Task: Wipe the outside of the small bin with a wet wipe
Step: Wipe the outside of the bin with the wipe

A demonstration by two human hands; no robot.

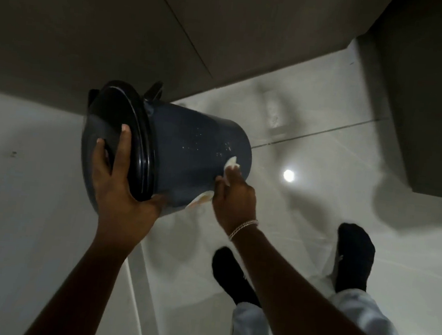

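Item: small bin (194, 149), held off the floor and tipped, our left hand (122, 185) gripping its lid end, right hand (234, 195) pinching the wipe (201, 199) under its fingers; we press flat, turning steadily.

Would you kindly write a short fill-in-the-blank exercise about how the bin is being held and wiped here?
1. The left hand grips the small bin at its ____ end.
2. The wet wipe is pressed to the bin by the ____ hand.
3. The bin is held ____, not upright.
4. A bracelet circles the ____ wrist.

Missing words: lid; right; tilted; right
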